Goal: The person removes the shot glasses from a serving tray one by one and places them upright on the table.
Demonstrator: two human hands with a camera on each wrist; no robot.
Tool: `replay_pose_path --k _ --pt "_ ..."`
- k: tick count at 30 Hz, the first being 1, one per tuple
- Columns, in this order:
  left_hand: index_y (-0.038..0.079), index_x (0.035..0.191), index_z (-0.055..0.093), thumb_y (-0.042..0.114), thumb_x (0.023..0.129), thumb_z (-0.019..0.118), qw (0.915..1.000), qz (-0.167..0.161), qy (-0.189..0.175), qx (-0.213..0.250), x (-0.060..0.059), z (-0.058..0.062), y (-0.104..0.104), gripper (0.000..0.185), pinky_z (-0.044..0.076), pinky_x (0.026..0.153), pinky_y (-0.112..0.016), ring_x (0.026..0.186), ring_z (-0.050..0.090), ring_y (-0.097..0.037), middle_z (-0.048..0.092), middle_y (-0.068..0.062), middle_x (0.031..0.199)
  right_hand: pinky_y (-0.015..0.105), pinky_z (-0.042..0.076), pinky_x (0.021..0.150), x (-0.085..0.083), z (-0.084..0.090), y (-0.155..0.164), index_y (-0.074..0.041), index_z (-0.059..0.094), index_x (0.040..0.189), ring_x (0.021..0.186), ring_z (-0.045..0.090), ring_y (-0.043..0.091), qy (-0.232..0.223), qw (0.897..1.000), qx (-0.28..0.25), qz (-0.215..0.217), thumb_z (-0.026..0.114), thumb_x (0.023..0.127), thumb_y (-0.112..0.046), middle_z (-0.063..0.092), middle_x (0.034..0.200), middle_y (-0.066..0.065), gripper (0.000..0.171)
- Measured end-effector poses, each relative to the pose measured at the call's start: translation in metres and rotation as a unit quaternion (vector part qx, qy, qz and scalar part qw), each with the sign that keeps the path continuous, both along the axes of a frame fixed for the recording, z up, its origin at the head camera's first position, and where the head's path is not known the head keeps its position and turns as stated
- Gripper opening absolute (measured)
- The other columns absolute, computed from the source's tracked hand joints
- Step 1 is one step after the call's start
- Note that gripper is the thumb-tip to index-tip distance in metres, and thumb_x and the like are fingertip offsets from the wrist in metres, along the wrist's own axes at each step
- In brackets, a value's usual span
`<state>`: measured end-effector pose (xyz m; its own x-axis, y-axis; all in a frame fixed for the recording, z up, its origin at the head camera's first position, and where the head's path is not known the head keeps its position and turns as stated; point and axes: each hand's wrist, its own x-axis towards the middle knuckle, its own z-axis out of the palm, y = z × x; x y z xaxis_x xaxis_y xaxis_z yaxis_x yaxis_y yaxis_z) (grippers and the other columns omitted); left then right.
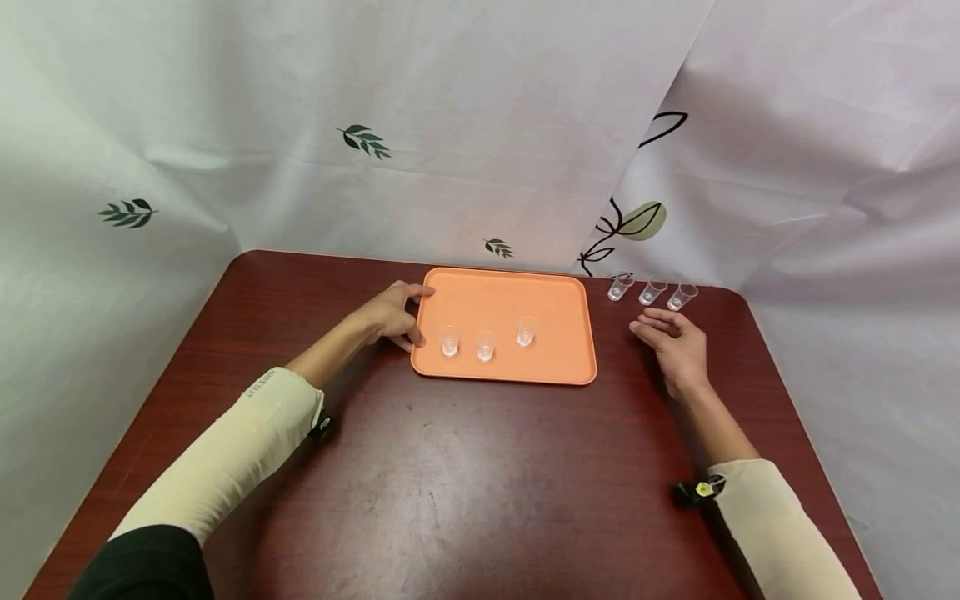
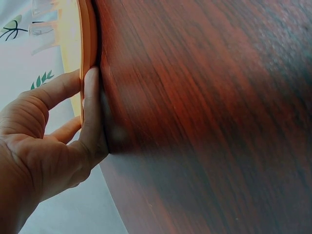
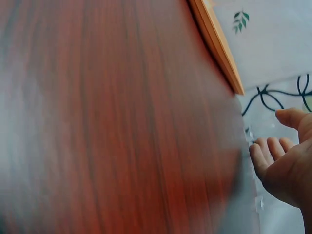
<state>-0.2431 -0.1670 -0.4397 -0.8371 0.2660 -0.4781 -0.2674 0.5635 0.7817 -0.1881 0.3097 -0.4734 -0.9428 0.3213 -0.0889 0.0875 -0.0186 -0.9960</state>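
An orange tray (image 1: 555,287) lies on the dark wooden table and carries three small clear cups (image 1: 486,344). My left hand (image 1: 395,315) holds the tray's left edge, thumb at the near side and fingers over the rim; in the left wrist view the left hand (image 2: 58,131) presses against the tray edge (image 2: 87,44). Three more clear cups (image 1: 652,292) stand in a row on the table right of the tray. My right hand (image 1: 672,342) hovers just in front of them, fingers relaxed and holding nothing; the right hand (image 3: 282,156) shows blurred in the right wrist view.
The table (image 1: 465,475) is backed by white cloth with leaf prints. Its right edge runs close to my right hand. The tray's corner (image 3: 229,68) shows in the right wrist view.
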Motion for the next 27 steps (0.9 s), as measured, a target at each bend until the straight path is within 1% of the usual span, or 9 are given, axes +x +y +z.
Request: replay_pose_path --k 5,7,12,14,17,21,23,27 --pt "0.011 0.176 0.040 -0.024 0.081 0.083 1.0000 -0.003 0.000 -0.002 0.000 0.000 0.000 0.110 0.076 0.069 -0.037 0.088 0.074 -0.031 0.023 -0.022 0.170 0.009 0.066 0.086 0.003 0.003 -0.014 0.000 0.075 0.129 0.094 0.078 -0.004 0.006 1.000 0.014 0.025 0.089 0.095 -0.001 0.083 0.097 -0.014 0.037" --pt "0.011 0.176 0.040 -0.023 0.081 0.083 1.0000 -0.003 0.000 -0.002 0.000 0.001 0.000 0.110 0.076 0.069 -0.037 0.088 0.074 -0.031 0.023 -0.022 0.171 0.008 0.066 0.086 0.003 0.004 -0.019 -0.001 0.075 0.129 0.095 0.078 -0.004 0.009 0.999 0.028 0.031 0.089 0.096 -0.003 0.084 0.098 -0.014 0.036" --pt "0.012 0.176 0.040 -0.023 0.082 0.083 1.0000 -0.002 -0.003 -0.004 0.000 0.001 0.001 0.109 0.076 0.070 -0.037 0.088 0.074 -0.030 0.023 -0.021 0.171 0.010 0.066 0.087 0.003 0.005 -0.032 -0.002 0.078 0.127 0.096 0.079 -0.003 0.018 0.998 0.038 0.041 0.089 0.095 -0.004 0.085 0.100 -0.012 0.034" --pt "0.013 0.176 0.040 -0.023 0.082 0.083 1.0000 -0.002 -0.004 -0.005 0.000 0.001 0.001 0.109 0.076 0.071 -0.037 0.088 0.074 -0.030 0.023 -0.020 0.171 0.010 0.067 0.089 0.003 0.005 -0.038 0.002 0.076 0.130 0.097 0.080 -0.002 0.021 0.998 0.034 0.045 0.090 0.095 -0.004 0.085 0.101 -0.010 0.038" --pt "0.013 0.176 0.040 -0.022 0.082 0.083 1.0000 -0.002 -0.003 -0.008 0.000 0.001 0.001 0.109 0.076 0.071 -0.037 0.089 0.073 -0.030 0.023 -0.020 0.171 0.011 0.067 0.091 0.003 0.006 -0.045 0.005 0.075 0.132 0.098 0.080 -0.002 0.025 0.998 0.034 0.054 0.089 0.095 -0.004 0.086 0.103 -0.008 0.040" --pt "0.013 0.176 0.041 -0.023 0.081 0.082 1.0000 -0.003 -0.001 -0.007 0.000 0.001 0.000 0.109 0.076 0.070 -0.037 0.091 0.072 -0.031 0.023 -0.020 0.171 0.014 0.068 0.093 0.003 0.006 -0.056 0.005 0.075 0.131 0.099 0.080 -0.001 0.036 0.997 0.019 0.068 0.087 0.096 0.000 0.086 0.107 -0.004 0.037" --pt "0.012 0.176 0.041 -0.024 0.081 0.082 1.0000 -0.003 -0.002 -0.006 0.000 0.001 0.000 0.110 0.076 0.070 -0.037 0.092 0.072 -0.031 0.023 -0.020 0.171 0.015 0.068 0.093 0.003 0.007 -0.061 0.008 0.073 0.132 0.099 0.080 0.000 0.040 0.996 0.010 0.077 0.085 0.096 0.001 0.086 0.107 -0.003 0.039" --pt "0.013 0.175 0.041 -0.024 0.081 0.082 1.0000 -0.001 -0.003 -0.005 0.000 0.001 0.001 0.109 0.076 0.070 -0.037 0.090 0.072 -0.031 0.024 -0.020 0.170 0.015 0.069 0.091 0.003 0.006 -0.071 0.015 0.066 0.139 0.099 0.079 0.000 0.039 0.993 0.014 0.108 0.084 0.098 0.002 0.085 0.108 -0.004 0.047"
